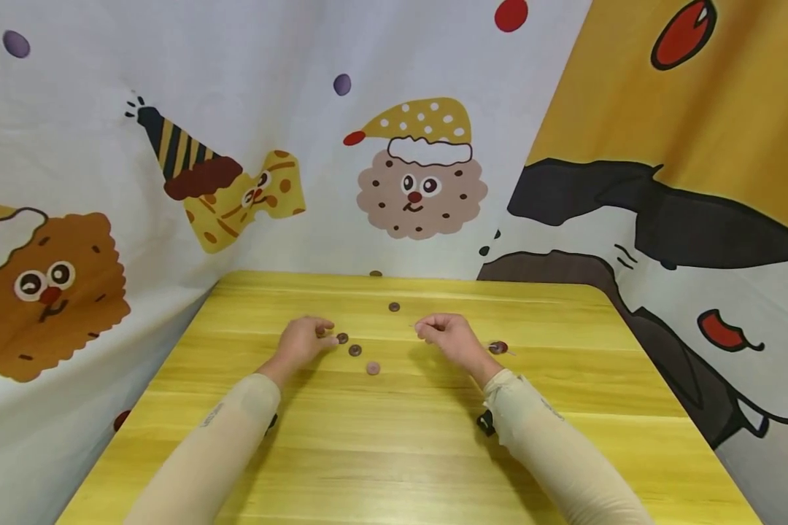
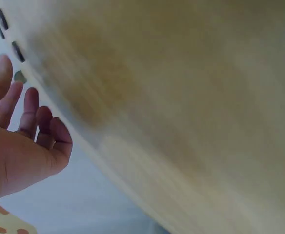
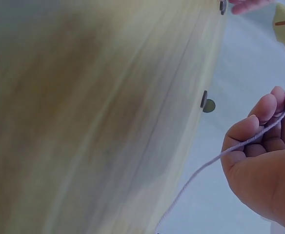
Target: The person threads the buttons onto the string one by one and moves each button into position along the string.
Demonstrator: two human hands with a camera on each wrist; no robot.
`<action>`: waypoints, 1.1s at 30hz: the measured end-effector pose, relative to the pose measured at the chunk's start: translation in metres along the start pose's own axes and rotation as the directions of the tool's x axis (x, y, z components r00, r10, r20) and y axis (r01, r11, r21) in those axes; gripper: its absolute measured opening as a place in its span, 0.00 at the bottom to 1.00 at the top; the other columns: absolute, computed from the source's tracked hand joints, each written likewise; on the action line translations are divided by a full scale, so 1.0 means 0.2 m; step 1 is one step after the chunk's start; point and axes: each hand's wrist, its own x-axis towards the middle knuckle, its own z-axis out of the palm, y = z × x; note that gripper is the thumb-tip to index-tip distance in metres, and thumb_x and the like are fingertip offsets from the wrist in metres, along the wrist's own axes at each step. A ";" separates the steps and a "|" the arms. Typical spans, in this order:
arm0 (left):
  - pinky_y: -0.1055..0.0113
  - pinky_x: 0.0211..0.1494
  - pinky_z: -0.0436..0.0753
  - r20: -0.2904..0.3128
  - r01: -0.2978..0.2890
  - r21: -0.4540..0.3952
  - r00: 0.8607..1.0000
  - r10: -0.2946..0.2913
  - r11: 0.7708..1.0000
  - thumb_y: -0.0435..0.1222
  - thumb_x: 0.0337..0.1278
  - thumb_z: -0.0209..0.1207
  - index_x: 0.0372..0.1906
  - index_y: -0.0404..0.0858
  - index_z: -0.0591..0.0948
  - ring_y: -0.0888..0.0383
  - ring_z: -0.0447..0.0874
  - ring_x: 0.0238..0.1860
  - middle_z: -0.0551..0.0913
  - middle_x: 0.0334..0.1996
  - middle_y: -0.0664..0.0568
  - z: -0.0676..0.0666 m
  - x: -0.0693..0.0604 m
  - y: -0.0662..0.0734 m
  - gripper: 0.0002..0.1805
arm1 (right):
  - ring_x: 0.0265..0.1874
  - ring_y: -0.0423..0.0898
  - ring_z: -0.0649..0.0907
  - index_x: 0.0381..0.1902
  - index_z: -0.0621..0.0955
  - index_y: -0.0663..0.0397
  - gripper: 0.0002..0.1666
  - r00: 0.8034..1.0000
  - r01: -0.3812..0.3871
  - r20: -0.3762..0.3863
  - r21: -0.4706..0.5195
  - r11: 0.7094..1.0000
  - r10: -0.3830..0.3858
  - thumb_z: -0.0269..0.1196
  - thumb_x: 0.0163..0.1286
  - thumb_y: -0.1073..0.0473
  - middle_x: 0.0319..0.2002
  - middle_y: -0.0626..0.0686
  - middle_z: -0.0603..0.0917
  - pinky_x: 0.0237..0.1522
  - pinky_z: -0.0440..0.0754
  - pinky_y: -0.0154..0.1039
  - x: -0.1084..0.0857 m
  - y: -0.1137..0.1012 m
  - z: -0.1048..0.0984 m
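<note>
Several round dark discs, button-like, lie on the wooden table: one brown disc [image 1: 343, 338] at my left hand's fingertips, a second brown disc [image 1: 354, 350] just nearer, a paler pinkish disc [image 1: 373, 368] nearer still, and another disc [image 1: 394, 307] farther back. My left hand [image 1: 300, 343] reaches in from the left; its thumb and fingers look apart in the left wrist view. My right hand [image 1: 453, 339] pinches a thin pale cord [image 3: 206, 165] between thumb and forefinger. The cord crosses the curled fingers and trails down toward the table. Right of that hand lies a dark reddish disc cluster [image 1: 498, 347] with pale string beside it.
The yellow wood-grain table [image 1: 394, 452] has rounded far corners. Right behind its far edge hangs a white cartoon-printed cloth [image 1: 289, 65], with a yellow and dark printed section on the right. Small black objects [image 1: 486, 422] show beside the forearms.
</note>
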 end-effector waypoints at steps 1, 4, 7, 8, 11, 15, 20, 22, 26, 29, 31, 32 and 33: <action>0.43 0.68 0.82 0.018 0.001 0.006 1.000 -0.001 1.000 0.44 0.71 0.70 0.67 0.38 0.84 0.39 0.83 0.64 0.85 0.62 0.37 0.01 0.01 0.00 0.25 | 0.46 0.48 0.84 0.50 0.90 0.55 0.15 1.000 0.002 0.002 -0.004 1.000 -0.002 0.65 0.80 0.51 0.52 0.55 0.90 0.58 0.84 0.60 0.00 0.00 0.00; 0.41 0.69 0.80 0.054 0.020 0.010 0.998 -0.021 1.000 0.47 0.69 0.71 0.68 0.41 0.83 0.39 0.83 0.64 0.85 0.63 0.38 0.02 0.02 0.00 0.28 | 0.45 0.47 0.85 0.54 0.89 0.59 0.17 1.000 0.005 0.019 -0.007 1.000 -0.005 0.64 0.80 0.52 0.52 0.57 0.90 0.58 0.84 0.59 0.00 0.01 0.00; 0.39 0.69 0.78 0.068 0.038 0.015 0.997 -0.039 0.999 0.48 0.67 0.72 0.69 0.44 0.83 0.40 0.83 0.64 0.85 0.63 0.39 0.01 0.03 0.01 0.29 | 0.45 0.46 0.85 0.56 0.88 0.62 0.19 1.000 0.006 0.030 0.005 1.000 -0.007 0.64 0.80 0.52 0.51 0.58 0.90 0.57 0.84 0.59 -0.01 0.01 -0.01; 0.38 0.69 0.77 0.069 0.045 0.019 0.997 -0.046 0.999 0.49 0.67 0.72 0.68 0.44 0.83 0.40 0.83 0.64 0.85 0.63 0.40 0.01 0.03 0.01 0.29 | 0.44 0.47 0.85 0.56 0.88 0.62 0.20 1.000 0.007 0.030 0.009 1.000 -0.007 0.65 0.80 0.52 0.50 0.57 0.90 0.58 0.84 0.59 -0.01 0.01 -0.01; 0.37 0.69 0.74 0.067 0.067 0.035 0.995 -0.069 0.997 0.50 0.66 0.73 0.67 0.48 0.85 0.41 0.82 0.64 0.86 0.63 0.42 0.01 0.03 0.02 0.27 | 0.44 0.46 0.84 0.54 0.88 0.64 0.20 1.000 0.016 0.024 0.008 1.000 -0.016 0.64 0.80 0.52 0.48 0.55 0.91 0.56 0.84 0.59 -0.01 0.01 -0.02; 0.37 0.66 0.71 0.068 0.091 0.064 0.993 -0.095 0.994 0.53 0.65 0.73 0.65 0.52 0.86 0.44 0.83 0.63 0.87 0.62 0.46 0.02 0.04 0.02 0.26 | 0.44 0.46 0.85 0.54 0.88 0.64 0.20 1.000 0.014 0.026 -0.002 1.000 -0.014 0.64 0.80 0.51 0.45 0.53 0.91 0.55 0.84 0.58 -0.02 0.02 -0.02; 0.37 0.63 0.70 0.058 0.102 0.062 0.993 -0.105 0.993 0.53 0.63 0.74 0.61 0.53 0.89 0.46 0.85 0.60 0.90 0.58 0.49 0.04 0.05 0.01 0.23 | 0.44 0.47 0.84 0.55 0.87 0.62 0.21 0.999 -0.002 0.035 -0.006 1.000 0.002 0.65 0.80 0.50 0.44 0.53 0.90 0.54 0.84 0.58 -0.03 0.01 -0.02; 0.36 0.63 0.69 0.048 0.100 0.055 0.994 -0.103 0.993 0.53 0.63 0.74 0.59 0.53 0.90 0.46 0.85 0.59 0.90 0.57 0.49 0.04 0.05 0.01 0.22 | 0.44 0.47 0.84 0.55 0.87 0.62 0.21 0.999 -0.004 0.035 -0.004 1.000 0.005 0.65 0.80 0.50 0.44 0.53 0.90 0.52 0.84 0.57 -0.03 0.00 -0.02; 0.35 0.64 0.68 0.040 0.100 0.042 0.994 -0.102 0.994 0.51 0.62 0.75 0.57 0.52 0.90 0.47 0.85 0.59 0.90 0.56 0.49 0.04 0.04 0.03 0.20 | 0.44 0.47 0.84 0.56 0.87 0.61 0.21 0.999 -0.015 0.033 0.000 1.000 0.015 0.65 0.80 0.50 0.45 0.53 0.90 0.53 0.84 0.57 -0.04 0.00 -0.02; 0.35 0.64 0.68 0.041 0.103 0.036 0.994 -0.105 0.994 0.50 0.62 0.75 0.57 0.52 0.90 0.46 0.85 0.59 0.90 0.57 0.49 0.04 0.04 0.04 0.20 | 0.46 0.48 0.84 0.55 0.88 0.59 0.19 1.000 -0.022 0.022 0.014 1.000 0.021 0.65 0.80 0.50 0.49 0.54 0.90 0.55 0.83 0.60 -0.04 0.00 -0.03; 0.34 0.64 0.67 0.039 0.103 0.034 0.994 -0.105 0.994 0.50 0.62 0.75 0.57 0.52 0.90 0.46 0.85 0.59 0.90 0.57 0.49 0.04 0.04 0.04 0.20 | 0.46 0.48 0.85 0.53 0.89 0.55 0.16 1.000 -0.022 0.009 0.024 0.999 0.022 0.65 0.79 0.50 0.52 0.54 0.90 0.56 0.83 0.60 -0.04 0.00 -0.03; 0.34 0.64 0.67 0.035 0.105 0.029 0.994 -0.106 0.994 0.50 0.62 0.75 0.56 0.52 0.90 0.47 0.85 0.58 0.89 0.57 0.49 0.04 0.05 0.04 0.19 | 0.46 0.48 0.85 0.52 0.89 0.54 0.15 1.000 -0.024 0.001 0.029 0.999 0.024 0.65 0.79 0.50 0.53 0.54 0.90 0.56 0.83 0.60 -0.04 0.00 -0.03; 0.35 0.64 0.67 0.031 0.105 0.025 0.994 -0.105 0.994 0.50 0.62 0.76 0.56 0.53 0.90 0.47 0.85 0.58 0.89 0.56 0.50 0.05 0.05 0.04 0.19 | 0.45 0.48 0.84 0.51 0.90 0.52 0.14 1.000 -0.025 -0.008 0.036 0.999 0.025 0.65 0.79 0.51 0.54 0.54 0.90 0.55 0.83 0.60 -0.04 0.00 -0.03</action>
